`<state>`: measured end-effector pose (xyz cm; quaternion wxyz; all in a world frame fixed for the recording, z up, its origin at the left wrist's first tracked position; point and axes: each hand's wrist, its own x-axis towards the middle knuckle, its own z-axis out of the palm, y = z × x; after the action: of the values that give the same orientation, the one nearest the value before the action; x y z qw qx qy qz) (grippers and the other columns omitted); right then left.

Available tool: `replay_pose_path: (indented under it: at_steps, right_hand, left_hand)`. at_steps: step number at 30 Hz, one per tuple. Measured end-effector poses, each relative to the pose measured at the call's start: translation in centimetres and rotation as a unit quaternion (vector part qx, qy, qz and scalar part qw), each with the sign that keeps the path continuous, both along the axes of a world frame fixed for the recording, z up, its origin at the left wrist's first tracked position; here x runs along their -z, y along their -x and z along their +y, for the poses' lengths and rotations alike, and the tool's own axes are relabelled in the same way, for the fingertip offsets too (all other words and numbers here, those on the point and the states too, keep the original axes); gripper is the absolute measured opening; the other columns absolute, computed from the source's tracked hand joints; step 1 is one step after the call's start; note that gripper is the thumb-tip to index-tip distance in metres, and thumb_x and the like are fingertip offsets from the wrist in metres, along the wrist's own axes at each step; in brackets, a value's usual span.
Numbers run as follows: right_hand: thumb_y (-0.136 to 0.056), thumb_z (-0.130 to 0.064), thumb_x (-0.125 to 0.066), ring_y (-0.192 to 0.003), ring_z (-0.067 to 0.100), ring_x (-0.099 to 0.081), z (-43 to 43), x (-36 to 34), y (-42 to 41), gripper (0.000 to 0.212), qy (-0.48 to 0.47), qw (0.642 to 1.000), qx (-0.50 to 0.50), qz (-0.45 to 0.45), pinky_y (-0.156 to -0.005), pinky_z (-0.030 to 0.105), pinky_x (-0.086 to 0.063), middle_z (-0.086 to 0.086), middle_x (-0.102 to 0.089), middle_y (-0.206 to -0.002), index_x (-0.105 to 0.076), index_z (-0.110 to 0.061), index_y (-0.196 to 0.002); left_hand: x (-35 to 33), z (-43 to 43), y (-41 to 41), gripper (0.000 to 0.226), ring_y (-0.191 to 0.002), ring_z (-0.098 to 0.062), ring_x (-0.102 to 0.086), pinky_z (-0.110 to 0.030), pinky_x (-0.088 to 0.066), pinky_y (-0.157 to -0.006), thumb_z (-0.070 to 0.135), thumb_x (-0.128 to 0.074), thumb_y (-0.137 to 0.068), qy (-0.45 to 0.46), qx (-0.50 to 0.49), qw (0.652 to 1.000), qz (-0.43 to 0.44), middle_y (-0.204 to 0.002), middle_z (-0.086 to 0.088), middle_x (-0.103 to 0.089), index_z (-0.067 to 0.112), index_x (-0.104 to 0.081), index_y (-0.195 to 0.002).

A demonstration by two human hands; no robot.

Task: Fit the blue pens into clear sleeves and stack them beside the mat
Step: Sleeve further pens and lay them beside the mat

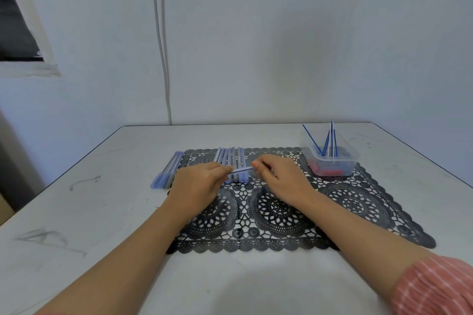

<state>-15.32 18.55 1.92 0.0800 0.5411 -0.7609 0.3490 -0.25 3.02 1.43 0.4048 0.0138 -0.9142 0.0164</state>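
White counter (102,212): left hand (197,183), right hand (280,179) fingers (258,165) pinching one pen (242,170) mid-sleeving; next probably push home, stack left of fingers.

Both hands (240,176) pinching one sleeved pen (240,170), black lace mat (358,202) beneath

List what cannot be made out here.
Head view:
Blue pen in clear sleeve: both ends hidden by the left hand and right hand.
Red pieces in the clear plastic tub: blurred behind its wall.
Clear sleeves on the black lace mat: filled or empty, too small.
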Motion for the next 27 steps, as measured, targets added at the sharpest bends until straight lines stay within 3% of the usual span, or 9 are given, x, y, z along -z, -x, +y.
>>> replay_pose_path:
  at_steps: [3,5,9,13,16,19,21,24,27]
  right_hand:
    - [-0.093,-0.038,-0.048,-0.066,0.009,-0.057,-0.04,0.08,0.03,0.018,0.01,1.0,-0.015,-0.006,-0.06,0.03,-0.048,-0.007,-0.062,-0.074,-0.057,-0.025,-0.101]
    - [-0.094,-0.035,-0.049,-0.066,0.01,-0.055,-0.09,0.01,-0.05,0.015,0.001,1.0,-0.012,0.013,-0.06,0.032,-0.047,-0.008,-0.061,-0.074,-0.058,-0.023,-0.095]
    - [-0.098,-0.035,-0.04,-0.065,0.013,-0.052,0.0,-0.07,-0.17,0.029,-0.008,0.999,-0.006,0.032,-0.059,0.031,-0.043,-0.005,-0.058,-0.072,-0.058,-0.017,-0.083]
    - [-0.093,-0.04,-0.048,-0.068,0.008,-0.054,0.05,0.07,0.01,0.02,0.008,1.0,-0.014,0.01,-0.061,0.028,-0.046,-0.009,-0.058,-0.076,-0.056,-0.024,-0.103]
    - [-0.093,-0.034,-0.051,-0.068,0.006,-0.048,0.08,-0.05,0.0,0.013,-0.005,0.999,-0.011,0.049,-0.057,0.026,-0.038,-0.013,-0.053,-0.074,-0.057,-0.023,-0.092]
    - [-0.095,-0.041,-0.038,-0.065,0.002,-0.041,0.23,-0.13,-0.07,0.028,0.002,0.998,-0.013,0.065,-0.053,0.024,-0.029,-0.014,-0.046,-0.066,-0.052,-0.025,-0.077]
    - [-0.094,-0.045,-0.035,-0.066,0.001,-0.045,0.22,-0.05,0.01,0.029,0.017,0.999,-0.012,0.05,-0.054,0.026,-0.035,-0.013,-0.052,-0.069,-0.055,-0.027,-0.085]
    - [-0.093,-0.042,-0.047,-0.074,0.005,-0.053,0.14,-0.05,-0.06,0.023,0.014,0.998,-0.007,0.055,-0.062,0.027,-0.047,-0.012,-0.058,-0.081,-0.057,-0.027,-0.108]
    - [-0.092,-0.033,-0.053,-0.074,0.006,-0.05,0.04,-0.1,-0.24,0.016,0.009,0.995,0.005,0.097,-0.064,0.031,-0.049,-0.012,-0.058,-0.084,-0.06,-0.022,-0.102]
  left_hand:
    - [0.0,0.0,-0.08,0.031,-0.064,-0.01,-0.067,-0.019,-0.048,-0.045,0.034,-0.048,-0.086,-0.009,0.003,1.0,0.004,-0.084,0.011,-0.072,0.021,-0.074,-0.099]
    - [-0.07,0.05,-0.16,0.032,-0.064,-0.01,-0.067,-0.018,-0.046,-0.046,0.034,-0.047,-0.086,-0.007,0.002,1.0,0.002,-0.083,0.011,-0.072,0.022,-0.074,-0.098]
    - [-0.14,0.19,-0.14,0.032,-0.065,-0.009,-0.067,-0.017,-0.046,-0.047,0.035,-0.047,-0.086,-0.003,0.002,1.0,-0.006,-0.084,0.012,-0.072,0.023,-0.074,-0.098]
    - [-0.14,0.18,-0.19,0.032,-0.067,-0.009,-0.068,-0.02,-0.05,-0.047,0.033,-0.048,-0.086,-0.021,0.009,1.0,0.0,-0.085,0.011,-0.072,0.021,-0.073,-0.1]
    - [-0.17,0.15,-0.33,0.033,-0.069,-0.01,-0.068,-0.021,-0.051,-0.048,0.032,-0.047,-0.086,-0.024,0.012,1.0,0.002,-0.086,0.01,-0.072,0.021,-0.074,-0.101]
    - [-0.27,0.31,-0.35,0.032,-0.069,-0.009,-0.068,-0.017,-0.047,-0.05,0.033,-0.047,-0.086,-0.017,0.013,1.0,0.0,-0.085,0.011,-0.072,0.021,-0.074,-0.1]
    - [-0.28,0.32,-0.31,0.031,-0.067,-0.008,-0.068,-0.015,-0.045,-0.051,0.033,-0.048,-0.086,-0.014,0.011,1.0,-0.002,-0.085,0.011,-0.072,0.021,-0.074,-0.099]
    - [-0.25,0.22,-0.33,0.032,-0.066,-0.009,-0.067,-0.016,-0.045,-0.05,0.033,-0.048,-0.086,-0.018,0.009,1.0,-0.004,-0.085,0.01,-0.072,0.021,-0.074,-0.099]
    - [-0.31,0.24,-0.44,0.032,-0.067,-0.01,-0.068,-0.018,-0.048,-0.049,0.034,-0.047,-0.086,-0.021,0.011,1.0,-0.001,-0.085,0.01,-0.072,0.02,-0.074,-0.098]
